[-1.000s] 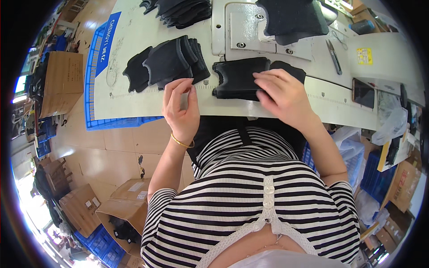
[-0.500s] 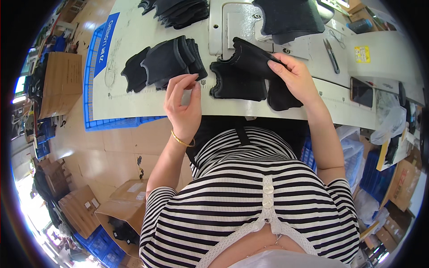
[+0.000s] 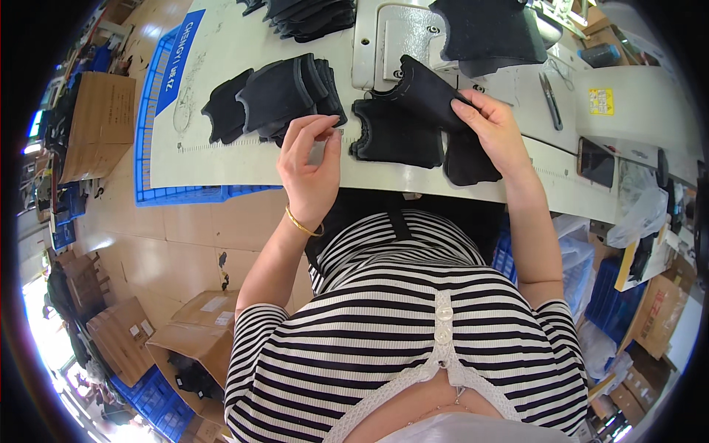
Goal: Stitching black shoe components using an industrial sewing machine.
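Observation:
My right hand (image 3: 493,131) pinches the edge of a black fabric piece (image 3: 422,90) between thumb and fingers. The piece is tilted up over a stack of black pieces (image 3: 402,133) with scalloped left edges. Below that hand, another dark piece (image 3: 467,159) lies at the table's front edge. My left hand (image 3: 310,159) is half curled, thumb apart from the fingers, with nothing visible in it. Its fingertips are at the near right corner of a fanned pile of black pieces (image 3: 277,96); whether they touch it I cannot tell.
A sewing machine (image 3: 628,107) stands on the white table (image 3: 244,170), a black piece (image 3: 491,33) draped by its head. Another black stack (image 3: 310,16) lies farther back. Tweezers (image 3: 549,100) and a phone (image 3: 597,161) lie right. A blue crate (image 3: 166,198) sits beneath the table's left edge.
My left thumb and fingertips have parted slightly, and that hand is a little closer to the fanned pile. The piece in my right hand is tilted up a bit more. The view has shifted slightly.

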`<state>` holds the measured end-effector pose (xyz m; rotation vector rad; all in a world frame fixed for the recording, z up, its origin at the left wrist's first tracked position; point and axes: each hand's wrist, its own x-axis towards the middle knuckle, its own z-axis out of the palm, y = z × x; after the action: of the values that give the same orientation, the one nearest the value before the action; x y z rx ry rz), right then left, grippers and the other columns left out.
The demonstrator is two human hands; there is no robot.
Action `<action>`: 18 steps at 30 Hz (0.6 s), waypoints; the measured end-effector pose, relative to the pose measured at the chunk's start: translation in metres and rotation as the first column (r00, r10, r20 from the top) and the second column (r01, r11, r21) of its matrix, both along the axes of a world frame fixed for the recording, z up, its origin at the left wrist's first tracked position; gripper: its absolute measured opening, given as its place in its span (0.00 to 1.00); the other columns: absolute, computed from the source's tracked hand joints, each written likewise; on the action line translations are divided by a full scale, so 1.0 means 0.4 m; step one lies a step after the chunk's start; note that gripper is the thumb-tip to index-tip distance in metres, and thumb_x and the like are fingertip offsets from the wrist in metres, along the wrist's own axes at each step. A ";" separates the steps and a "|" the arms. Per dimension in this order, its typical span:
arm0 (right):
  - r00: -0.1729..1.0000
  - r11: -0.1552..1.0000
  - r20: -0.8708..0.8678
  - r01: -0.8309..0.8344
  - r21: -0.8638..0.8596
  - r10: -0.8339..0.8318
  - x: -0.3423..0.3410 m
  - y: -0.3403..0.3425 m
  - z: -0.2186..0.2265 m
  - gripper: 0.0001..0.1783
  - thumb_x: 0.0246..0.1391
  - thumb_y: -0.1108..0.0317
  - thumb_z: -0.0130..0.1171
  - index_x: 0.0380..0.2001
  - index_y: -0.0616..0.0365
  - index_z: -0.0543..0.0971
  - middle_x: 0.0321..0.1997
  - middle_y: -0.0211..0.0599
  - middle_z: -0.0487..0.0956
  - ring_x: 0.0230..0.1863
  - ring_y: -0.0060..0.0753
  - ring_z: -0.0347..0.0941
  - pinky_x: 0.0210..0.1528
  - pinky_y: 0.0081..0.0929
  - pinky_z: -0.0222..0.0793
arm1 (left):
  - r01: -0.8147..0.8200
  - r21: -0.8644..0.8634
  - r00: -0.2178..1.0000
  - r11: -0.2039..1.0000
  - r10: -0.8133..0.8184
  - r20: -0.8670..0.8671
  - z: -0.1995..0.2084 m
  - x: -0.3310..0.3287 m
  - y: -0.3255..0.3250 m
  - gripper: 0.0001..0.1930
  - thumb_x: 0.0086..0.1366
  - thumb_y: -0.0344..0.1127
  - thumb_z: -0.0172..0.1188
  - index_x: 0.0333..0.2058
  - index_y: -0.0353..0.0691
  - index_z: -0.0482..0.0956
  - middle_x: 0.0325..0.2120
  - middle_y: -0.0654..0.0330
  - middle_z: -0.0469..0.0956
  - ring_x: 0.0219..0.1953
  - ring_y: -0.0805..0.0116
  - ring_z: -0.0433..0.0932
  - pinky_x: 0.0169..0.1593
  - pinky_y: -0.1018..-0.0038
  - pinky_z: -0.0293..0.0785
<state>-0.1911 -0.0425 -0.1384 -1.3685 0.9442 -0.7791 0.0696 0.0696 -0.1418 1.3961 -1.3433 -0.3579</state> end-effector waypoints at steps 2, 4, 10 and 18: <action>1.000 1.000 -0.001 0.001 -0.005 -0.001 0.004 0.001 0.002 0.14 0.63 0.62 0.59 0.43 0.61 0.80 0.28 0.13 0.72 0.26 0.07 0.58 0.27 0.12 0.53 | 0.003 0.002 1.000 1.000 -0.003 0.006 -0.002 0.004 0.002 0.10 0.59 0.18 0.60 0.40 0.32 0.81 0.37 0.59 0.79 0.37 0.72 0.77 0.44 0.78 0.74; 1.000 1.000 -0.003 0.003 -0.012 -0.003 0.004 0.000 0.003 0.14 0.63 0.61 0.59 0.43 0.61 0.81 0.28 0.12 0.72 0.26 0.07 0.57 0.27 0.12 0.52 | 0.001 0.003 1.000 1.000 -0.001 0.006 -0.001 0.006 0.002 0.10 0.59 0.18 0.60 0.40 0.32 0.81 0.38 0.58 0.79 0.37 0.72 0.77 0.44 0.78 0.74; 0.989 0.985 -0.149 -0.050 -0.167 0.025 0.027 0.051 0.085 0.17 0.58 0.63 0.63 0.45 0.65 0.79 0.38 0.33 0.83 0.40 0.22 0.77 0.47 0.23 0.72 | -0.059 -0.078 0.997 0.995 0.063 0.052 0.017 0.001 -0.010 0.13 0.56 0.18 0.62 0.42 0.33 0.80 0.37 0.56 0.78 0.36 0.66 0.79 0.42 0.74 0.76; 0.903 0.788 0.243 0.427 -0.443 -0.353 0.040 0.079 0.208 0.11 0.59 0.71 0.61 0.43 0.65 0.78 0.41 0.36 0.84 0.39 0.21 0.78 0.45 0.21 0.73 | 0.254 -0.475 0.873 0.842 0.012 0.488 0.235 -0.084 -0.134 0.22 0.46 0.23 0.70 0.43 0.33 0.79 0.41 0.52 0.79 0.41 0.56 0.77 0.45 0.66 0.71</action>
<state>-0.1753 -0.0108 -0.0550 -1.5327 0.9641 -1.5031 0.0358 0.0161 -0.0477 0.9495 -1.7742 0.2932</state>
